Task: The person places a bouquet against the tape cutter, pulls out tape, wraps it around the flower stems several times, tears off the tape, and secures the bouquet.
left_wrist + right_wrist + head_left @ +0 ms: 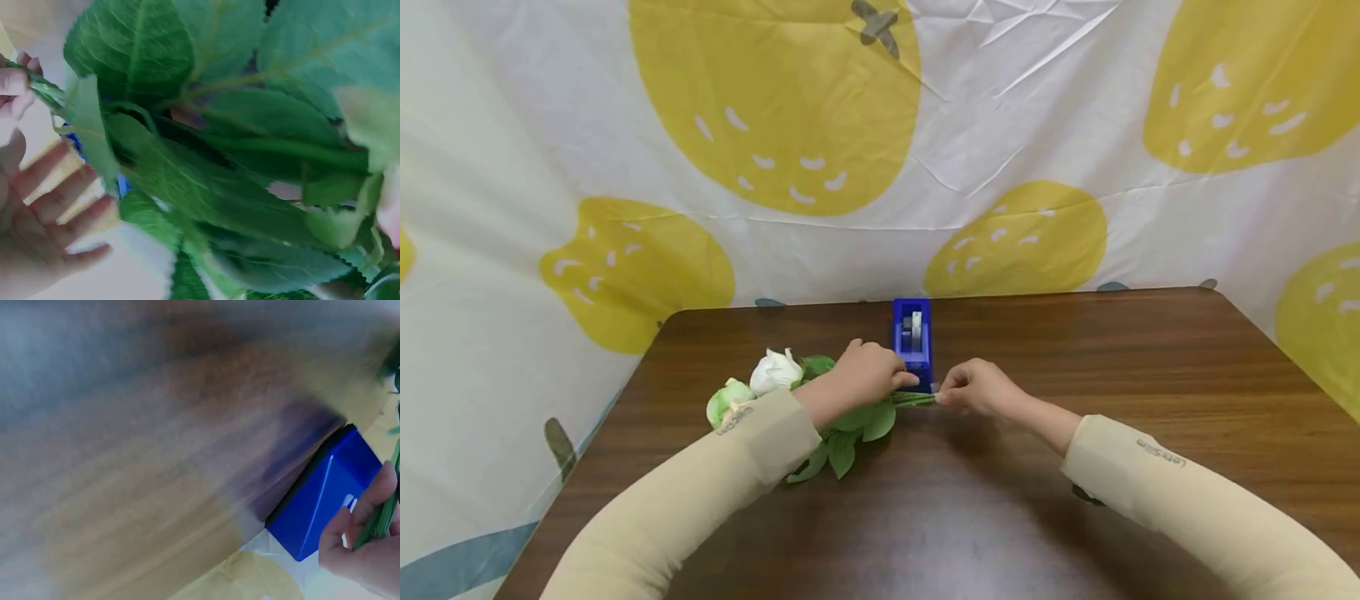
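Observation:
A bunch of flowers with a white rose (775,372), a pale green bloom (727,402) and broad green leaves (842,450) lies left of the table's middle. My right hand (976,387) pinches the ends of its green stems (913,400); the right wrist view shows thumb and fingers around the stems (382,519). Over the leaves, my left hand (868,372) is near the stems, and the left wrist view shows its fingers (53,200) spread, holding nothing. A blue tape dispenser (912,333) stands just behind the stems, its front partly hidden by my left hand.
The brown wooden table (1037,517) stretches to both sides and toward me. A white curtain (820,258) with yellow fruit prints hangs along its back edge and left side.

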A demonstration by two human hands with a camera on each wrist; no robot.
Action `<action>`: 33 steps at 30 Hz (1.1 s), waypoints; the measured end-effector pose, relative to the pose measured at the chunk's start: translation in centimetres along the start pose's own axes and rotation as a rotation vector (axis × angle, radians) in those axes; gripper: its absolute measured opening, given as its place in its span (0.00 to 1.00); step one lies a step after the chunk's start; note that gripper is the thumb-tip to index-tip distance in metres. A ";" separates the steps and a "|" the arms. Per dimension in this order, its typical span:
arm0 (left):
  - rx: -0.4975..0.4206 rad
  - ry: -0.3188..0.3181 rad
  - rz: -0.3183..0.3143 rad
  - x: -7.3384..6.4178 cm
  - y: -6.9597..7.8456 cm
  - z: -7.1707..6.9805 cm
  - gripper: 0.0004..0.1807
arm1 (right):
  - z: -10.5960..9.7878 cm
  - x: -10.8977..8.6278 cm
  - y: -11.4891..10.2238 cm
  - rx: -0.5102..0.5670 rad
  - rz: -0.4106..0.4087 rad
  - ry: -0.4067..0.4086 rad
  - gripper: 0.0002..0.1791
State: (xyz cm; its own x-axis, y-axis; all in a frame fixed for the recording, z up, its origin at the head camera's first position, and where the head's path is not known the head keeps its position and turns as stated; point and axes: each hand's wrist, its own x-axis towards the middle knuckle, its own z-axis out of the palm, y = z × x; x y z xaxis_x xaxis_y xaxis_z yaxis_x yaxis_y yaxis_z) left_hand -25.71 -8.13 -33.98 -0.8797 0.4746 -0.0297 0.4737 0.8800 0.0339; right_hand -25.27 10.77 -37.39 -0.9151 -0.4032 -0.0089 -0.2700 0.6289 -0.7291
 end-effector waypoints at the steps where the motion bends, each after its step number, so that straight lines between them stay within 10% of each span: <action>1: -0.009 0.017 0.055 -0.2 -0.1 -0.1 0.18 | 0.0 -0.2 -0.1 -0.016 -0.031 0.017 0.06; 4: -0.066 0.019 0.171 -0.6 -0.3 -0.2 0.15 | 0.1 -0.9 -0.3 -0.049 -0.102 0.065 0.06; 14: -0.312 -0.261 0.316 -0.7 -0.7 -0.4 0.13 | 0.7 -2.1 -1.0 -0.027 -0.228 0.187 0.03; 26: -0.215 -0.133 0.388 -1.2 -0.5 -0.4 0.09 | -0.4 -1.8 -2.6 0.007 -0.162 0.060 0.05; 33: 0.000 -0.003 0.413 -1.5 0.2 -0.5 0.08 | -0.8 -1.6 -3.0 -0.036 -0.183 0.031 0.05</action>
State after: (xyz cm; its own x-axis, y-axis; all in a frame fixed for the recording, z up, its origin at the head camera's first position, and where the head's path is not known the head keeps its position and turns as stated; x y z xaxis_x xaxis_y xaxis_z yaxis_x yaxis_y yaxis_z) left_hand -24.30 -8.68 -33.43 -0.6153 0.7881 -0.0166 0.7871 0.6154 0.0432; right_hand -23.26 10.12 -34.64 -0.8582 -0.4929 0.1432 -0.4430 0.5705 -0.6916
